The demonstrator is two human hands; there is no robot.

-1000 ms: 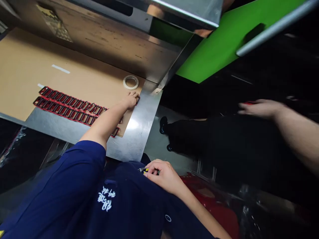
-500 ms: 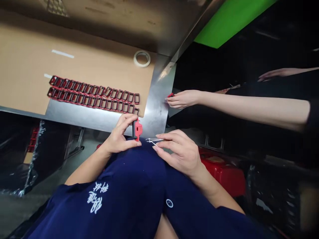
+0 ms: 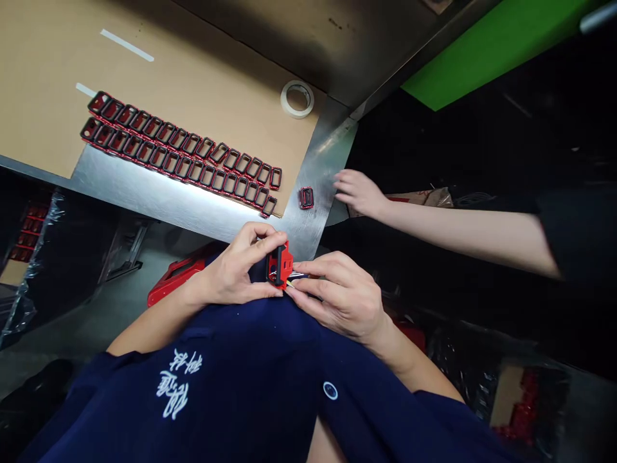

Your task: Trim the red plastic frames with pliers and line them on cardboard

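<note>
Head view: what do we find at the hands?

We see the left hand (image 3: 236, 267) closed on a red plastic frame (image 3: 280, 263), fingers and thumb pinching it just above the navy shirt (image 3: 241, 386). The right hand (image 3: 342, 299), nearly closed, holds slim metal tweezers (image 3: 297, 275) whose tips meet that frame.

And farther out?

Two rows of red-and-black frames (image 3: 183, 154) lie on a brown cardboard sheet (image 3: 58, 64) atop the steel table (image 3: 144, 199), with a tape roll (image 3: 297, 99) at the far edge. To the right, a co-worker's hand (image 3: 359, 193), half open, sits near one loose frame (image 3: 305, 197) on the steel.
</note>
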